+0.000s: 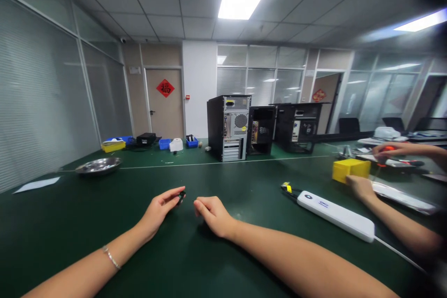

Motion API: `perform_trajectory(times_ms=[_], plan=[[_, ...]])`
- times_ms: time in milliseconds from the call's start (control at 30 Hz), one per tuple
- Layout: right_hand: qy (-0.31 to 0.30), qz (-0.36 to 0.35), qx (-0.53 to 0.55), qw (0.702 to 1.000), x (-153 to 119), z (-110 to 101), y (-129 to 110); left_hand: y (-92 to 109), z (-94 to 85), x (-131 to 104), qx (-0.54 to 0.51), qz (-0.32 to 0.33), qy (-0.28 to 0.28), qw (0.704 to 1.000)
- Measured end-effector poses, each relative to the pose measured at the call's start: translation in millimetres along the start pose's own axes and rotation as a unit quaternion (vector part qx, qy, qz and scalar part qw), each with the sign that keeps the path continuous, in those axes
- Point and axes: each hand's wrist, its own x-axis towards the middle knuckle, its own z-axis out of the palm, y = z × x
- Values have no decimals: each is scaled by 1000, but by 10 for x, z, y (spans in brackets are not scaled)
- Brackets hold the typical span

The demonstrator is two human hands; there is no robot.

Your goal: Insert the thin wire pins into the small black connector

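Observation:
Between the thumb and fingers of my left hand [159, 212] is a small dark part [181, 196] with a hint of green, too small to name. A bracelet circles that wrist. Close by on the right, my right hand [214, 215] is closed, thumb pressed to the curled fingers. A tiny dark tip seems to show at its fingertips, but I cannot make out what it is. The hands are apart, just over the green table [167, 270]. Right of them lies a white power strip [337, 216] with a yellow-tagged plug [287, 188] at its far end.
Computer cases [228, 128] stand at the back. A steel bowl [99, 165] and white paper [37, 185] lie on the left, with blue bins [165, 144] and a yellow tray [113, 146] behind. At right, a co-worker's hands hold a red-handled screwdriver [388, 149] and touch a yellow box [351, 169].

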Motion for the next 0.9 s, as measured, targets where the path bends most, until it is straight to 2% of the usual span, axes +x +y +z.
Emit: perform_trajectory(times_ms=[200,433,700,900], plan=[[3,13,-34,999,16,9,-26,30,50,-25,-32,-5,6,999],[41,43,-71,996,54,14,4,45,102,-30,-57,-11,1,998],[14,43,-132,990,73,43,54,44,75,-8,-20,18,0,1000],[-4,42,-176,983,62,50,20,35,92,-33,-15,7,-21,1000]])
